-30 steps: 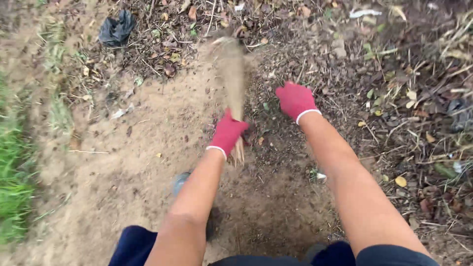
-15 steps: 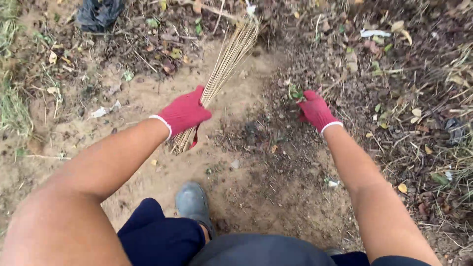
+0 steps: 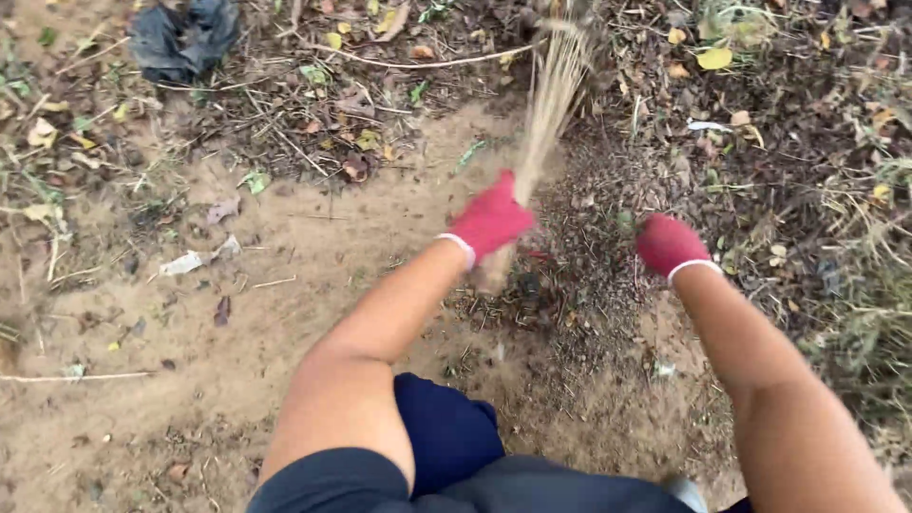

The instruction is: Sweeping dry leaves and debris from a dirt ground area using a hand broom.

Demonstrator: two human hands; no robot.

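The left hand, in a red glove with a white cuff, is sitting at the centre of the frame with its arm reaching up from the lower middle, bent at the elbow. Its fingers are clamping around the gathered base of a straw broom. The right hand, wearing the same kind of glove, is hanging just right of centre with its arm stretching up from the lower right corner; it is holding nothing, and blur is hiding whether its fingers are curled or spread. The 2 hands are staying apart, with a patch of dark debris lying between and below them.

Bare sandy ground is opening wide across the left and lower left. Leaf litter and twigs are crowding the top and the right edge, and a black crumpled bag is lying in the upper left corner.

The broom is a bundle of pale, thin stalks, running from the left hand toward the top centre, blurred and fanning out near its far end.
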